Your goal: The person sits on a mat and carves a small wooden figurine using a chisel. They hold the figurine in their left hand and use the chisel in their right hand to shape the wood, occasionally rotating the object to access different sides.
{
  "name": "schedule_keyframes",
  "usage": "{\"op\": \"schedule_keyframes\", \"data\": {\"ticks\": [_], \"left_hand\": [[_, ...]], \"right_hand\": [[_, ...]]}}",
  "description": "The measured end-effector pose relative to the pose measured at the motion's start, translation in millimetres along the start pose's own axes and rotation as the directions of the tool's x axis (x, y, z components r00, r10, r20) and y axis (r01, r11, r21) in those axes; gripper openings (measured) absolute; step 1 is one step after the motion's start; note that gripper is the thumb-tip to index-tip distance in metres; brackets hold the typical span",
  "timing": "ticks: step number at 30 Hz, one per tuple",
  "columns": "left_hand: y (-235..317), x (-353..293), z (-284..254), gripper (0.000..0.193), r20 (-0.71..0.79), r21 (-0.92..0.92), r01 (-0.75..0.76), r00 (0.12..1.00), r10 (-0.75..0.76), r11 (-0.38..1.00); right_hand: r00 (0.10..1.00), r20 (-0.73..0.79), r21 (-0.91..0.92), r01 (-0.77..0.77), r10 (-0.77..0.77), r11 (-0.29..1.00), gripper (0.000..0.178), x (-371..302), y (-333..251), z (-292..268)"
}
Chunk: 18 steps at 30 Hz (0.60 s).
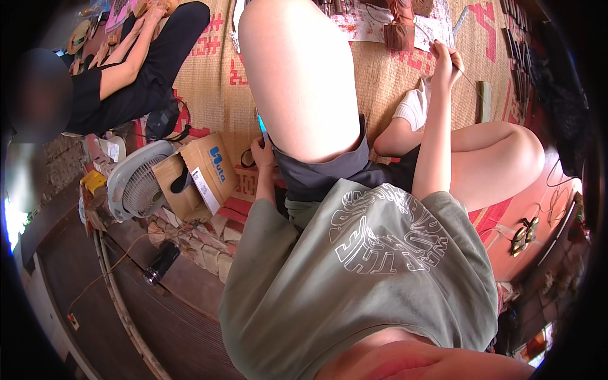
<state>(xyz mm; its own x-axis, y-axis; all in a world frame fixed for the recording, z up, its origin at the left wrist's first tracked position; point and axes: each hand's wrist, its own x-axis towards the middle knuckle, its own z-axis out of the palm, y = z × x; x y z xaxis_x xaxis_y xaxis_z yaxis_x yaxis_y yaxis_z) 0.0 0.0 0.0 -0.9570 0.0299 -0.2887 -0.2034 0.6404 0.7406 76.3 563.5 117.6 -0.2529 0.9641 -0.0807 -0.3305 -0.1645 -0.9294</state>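
Beyond my folded right leg, my right hand (447,64) is closed on a thin stick-like tool (467,80), perhaps a fine brush. It is beside a reddish-brown carved wooden piece (399,37), cut off by the top edge, which stands on a stained white sheet (362,25). I cannot tell whether the tool's tip touches the wood. Down by my raised left thigh, my left hand (261,154) is closed around a slim device with a bright blue screen (261,125), likely a phone. My thigh hides part of the device.
A woven mat (202,76) with red patterns lies underneath. At left are an open cardboard box (212,171), a grey fan (140,183) and a seated person (136,76) in dark clothes. Dark-handled tools (520,63) line the right side, near a greenish block (484,101).
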Motion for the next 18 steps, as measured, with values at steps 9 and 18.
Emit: {"op": "schedule_keyframes", "data": {"ticks": [9, 18], "left_hand": [[-33.4, 8.3, -2.3, 0.035, -0.002, -0.024, 0.072, 0.997, -0.073, 0.997], [60.1, 8.0, 15.2, 0.030, -0.074, -0.334, -0.080, 0.996, 0.059, 0.939]], "right_hand": [[0.999, 0.003, 0.034, -0.037, 0.037, 0.999, 0.005, -4.4, -2.9, -1.5], [0.950, 0.111, -0.231, 0.312, -0.293, 0.922, 0.008, 14.9, 15.2, -0.9]]}}
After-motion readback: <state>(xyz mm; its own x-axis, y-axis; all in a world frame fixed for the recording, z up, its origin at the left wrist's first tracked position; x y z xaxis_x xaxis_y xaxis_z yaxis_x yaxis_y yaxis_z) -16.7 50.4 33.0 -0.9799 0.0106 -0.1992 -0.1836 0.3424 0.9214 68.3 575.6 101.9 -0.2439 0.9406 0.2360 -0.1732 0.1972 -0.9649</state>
